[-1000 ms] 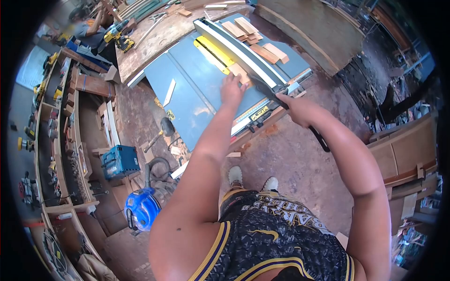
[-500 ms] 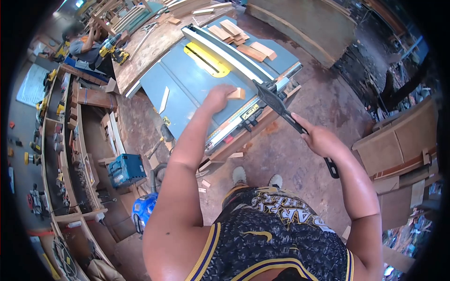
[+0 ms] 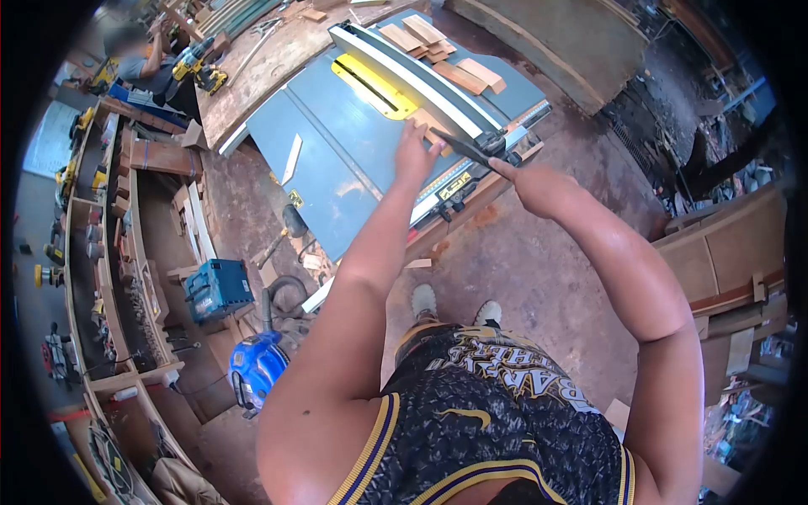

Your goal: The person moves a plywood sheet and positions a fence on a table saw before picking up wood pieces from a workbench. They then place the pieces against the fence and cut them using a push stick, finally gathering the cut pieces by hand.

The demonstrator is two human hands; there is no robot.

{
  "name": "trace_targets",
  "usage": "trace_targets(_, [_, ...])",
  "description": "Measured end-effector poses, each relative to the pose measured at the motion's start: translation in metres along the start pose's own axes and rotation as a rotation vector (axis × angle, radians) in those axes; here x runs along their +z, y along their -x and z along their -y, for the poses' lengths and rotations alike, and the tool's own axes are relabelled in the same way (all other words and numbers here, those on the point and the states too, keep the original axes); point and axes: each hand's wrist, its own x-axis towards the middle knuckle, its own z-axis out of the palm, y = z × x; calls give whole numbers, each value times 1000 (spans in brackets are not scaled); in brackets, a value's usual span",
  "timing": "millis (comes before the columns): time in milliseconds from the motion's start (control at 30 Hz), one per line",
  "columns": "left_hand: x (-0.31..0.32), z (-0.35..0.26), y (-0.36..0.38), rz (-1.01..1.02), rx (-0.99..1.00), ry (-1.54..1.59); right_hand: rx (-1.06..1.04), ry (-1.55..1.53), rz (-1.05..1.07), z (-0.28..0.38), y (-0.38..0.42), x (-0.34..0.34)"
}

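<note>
A small wooden block (image 3: 431, 126) lies on the grey saw table (image 3: 324, 181), against the long fence (image 3: 421, 80) and just on the near side of the yellow insert plate (image 3: 370, 87). My left hand (image 3: 417, 151) has its fingers on the block's left side. From the right, my right hand (image 3: 539, 187) is closed round the handle of a black push stick (image 3: 467, 148), whose front end reaches the block's near part. A thin pale offcut (image 3: 292, 160) lies on the left of the table.
Several wood pieces (image 3: 459, 71) lie beyond the fence. A workbench (image 3: 252, 80) adjoins the table's far left side. Another person (image 3: 139, 66) is at the upper left. A blue vacuum (image 3: 257, 370) and a teal case (image 3: 217, 290) stand on the floor at left.
My left hand has moved forward with the block, which now lies against the fence. The push stick has swung inward and left, its front end now at the block.
</note>
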Motion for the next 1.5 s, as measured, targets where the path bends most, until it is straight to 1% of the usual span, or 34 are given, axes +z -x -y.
trace_targets(100, [0, 1, -2, 41, -44, 68, -17, 34, 25, 0, -19, 2])
trace_targets(200, [1, 2, -3, -19, -120, 73, -37, 33, 32, 2, -26, -4])
trace_targets(300, [-1, 7, -6, -12, -93, 80, -30, -4, 22, 3, -26, -4])
trace_targets(400, [3, 9, -6, -7, -80, 7, -15, -16, 18, 6, -27, -4])
trace_targets(467, [3, 9, -4, -56, -34, -23, -8, -10, 31, 8, -27, -4])
trace_targets(600, [1, 6, -5, -43, -25, -21, 16, 4, 37, 11, -27, -7])
trace_targets(667, [3, 8, -6, -2, -68, -37, 23, 12, 41, 14, -28, -9])
trace_targets(800, [8, 12, -8, -4, -56, -28, 30, -7, 35, 16, -33, -5])
trace_targets(867, [8, 11, -8, 5, -25, -92, 18, -17, 17, 15, -33, -7])
trace_targets(933, [6, 8, -4, 20, 8, -156, 91, -119, 126, 19, -27, -14])
trace_targets(1033, [-3, -4, 9, 53, 65, -242, 82, -86, 144, 13, -8, -16])
trace_targets(1067, [-5, -7, 15, 77, 88, -262, 80, -86, 142, 7, -6, -9])
trace_targets(1133, [-6, -4, 27, 68, 105, -249, 19, -61, 69, -4, -4, 12])
trace_targets(1200, [-6, -5, 26, 58, 134, -237, 29, -72, 53, -1, 2, 16])
trace_targets(1267, [-6, -5, 20, 92, 89, -201, 41, -86, 35, 5, 2, 16])
trace_targets(1300, [-4, -6, 17, 92, 95, -202, 49, -74, 43, 7, -1, 15])
trace_targets(1367, [0, -6, 6, 101, 43, -233, 54, -58, 49, 10, -11, 10])
trace_targets(1500, [1, -3, 6, 79, 22, -222, 78, 26, 117, 17, -28, 5])
